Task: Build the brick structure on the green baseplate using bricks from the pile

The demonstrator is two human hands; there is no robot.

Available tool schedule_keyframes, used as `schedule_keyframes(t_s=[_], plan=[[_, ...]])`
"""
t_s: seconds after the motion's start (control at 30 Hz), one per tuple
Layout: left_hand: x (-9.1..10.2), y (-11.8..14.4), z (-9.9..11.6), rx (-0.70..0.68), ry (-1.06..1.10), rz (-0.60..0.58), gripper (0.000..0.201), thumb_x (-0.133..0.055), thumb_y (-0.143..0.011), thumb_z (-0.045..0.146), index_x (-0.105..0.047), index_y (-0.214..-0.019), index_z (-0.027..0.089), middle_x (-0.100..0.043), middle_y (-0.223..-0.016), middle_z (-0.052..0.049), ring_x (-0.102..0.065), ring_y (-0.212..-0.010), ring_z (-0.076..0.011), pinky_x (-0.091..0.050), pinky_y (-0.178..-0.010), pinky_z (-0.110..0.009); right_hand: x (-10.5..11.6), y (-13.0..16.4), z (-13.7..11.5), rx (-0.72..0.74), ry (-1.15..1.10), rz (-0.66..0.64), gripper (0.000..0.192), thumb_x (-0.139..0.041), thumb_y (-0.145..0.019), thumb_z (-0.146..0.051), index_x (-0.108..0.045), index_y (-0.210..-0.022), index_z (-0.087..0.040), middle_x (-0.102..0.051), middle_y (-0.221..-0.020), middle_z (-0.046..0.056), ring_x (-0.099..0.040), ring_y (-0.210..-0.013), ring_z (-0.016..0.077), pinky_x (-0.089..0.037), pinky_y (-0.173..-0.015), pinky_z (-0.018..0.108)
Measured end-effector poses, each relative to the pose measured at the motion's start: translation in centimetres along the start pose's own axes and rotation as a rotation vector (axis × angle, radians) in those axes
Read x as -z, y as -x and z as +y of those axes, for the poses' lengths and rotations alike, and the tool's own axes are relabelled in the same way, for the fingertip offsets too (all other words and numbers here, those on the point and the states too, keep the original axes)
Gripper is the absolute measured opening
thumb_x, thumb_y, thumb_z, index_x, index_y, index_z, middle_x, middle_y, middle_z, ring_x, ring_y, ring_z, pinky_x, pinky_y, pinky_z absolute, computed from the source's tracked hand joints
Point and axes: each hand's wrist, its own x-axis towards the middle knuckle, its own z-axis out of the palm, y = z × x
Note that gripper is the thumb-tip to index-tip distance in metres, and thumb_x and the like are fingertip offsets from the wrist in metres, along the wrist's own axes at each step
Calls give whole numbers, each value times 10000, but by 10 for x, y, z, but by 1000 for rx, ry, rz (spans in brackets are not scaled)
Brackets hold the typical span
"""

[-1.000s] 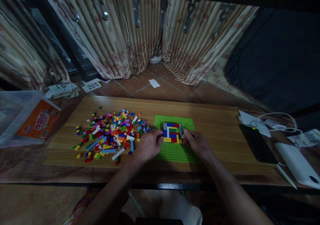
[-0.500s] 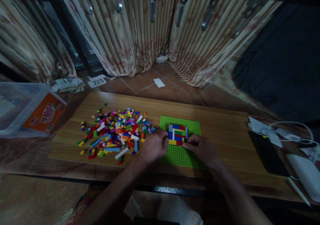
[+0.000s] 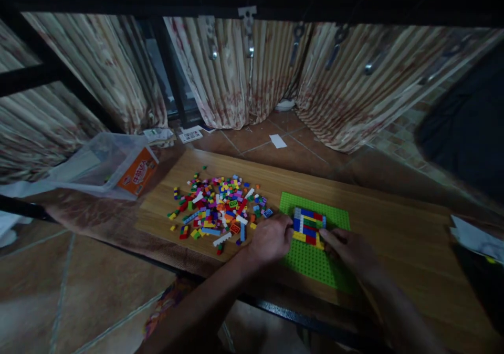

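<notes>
Since light is dim, finger detail is poor: can't tell whether either hand actually pinches a brick. Left hand (image 3: 271,239) sits at the left edge of the build (image 3: 309,226), fingers curled against it; right hand (image 3: 348,248) touches its right front corner. Build stands on the green plate (image 3: 315,262), toward the far half. Plate's near-left corner is hidden under the left hand. Brick pile (image 3: 219,210) lies just left of the plate on the board (image 3: 394,233). Versus 0.5 s ago: view swung left, tub (image 3: 114,165) now further in frame, phone and charger gone off the right edge; hands same spots.
</notes>
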Motion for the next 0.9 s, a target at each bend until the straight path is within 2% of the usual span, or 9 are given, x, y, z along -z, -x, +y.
schedule_keyframes(t_s=[0.13,0.5,0.7,0.9], plan=[[-2,0,1,26,0,-22,214,-430,-886,249,-611,-983,187,-681,-951,-63,-635,-900,-191,-503,-833,-308,-4,-3,0,-25,155,82,461,-572,-724,-634,-627,-569,-203,-594,-446,21,-578,-458,194,-393,-477,296],[-5,1,7,51,-25,-12,234,-364,-905,253,-587,-916,180,-687,-887,-90,-658,-823,-218,-508,-720,-331,-6,-2,3,65,207,138,498,-522,-748,-660,-613,-538,-217,-593,-434,33,-569,-424,207,-379,-437,303],[-8,4,11,88,-44,-11,247,-354,-898,244,-584,-952,175,-694,-908,-95,-661,-824,-234,-511,-702,-347,-10,2,5,77,235,216,448,-516,-765,-630,-637,-616,-225,-651,-553,35,-611,-525,220,-410,-498,314],[-16,7,14,124,-30,-16,253,-370,-889,240,-597,-977,170,-699,-907,-111,-659,-809,-239,-518,-701,-351,-7,-3,2,45,274,209,439,-517,-745,-648,-623,-630,-237,-657,-587,33,-616,-556,230,-409,-522,328]])
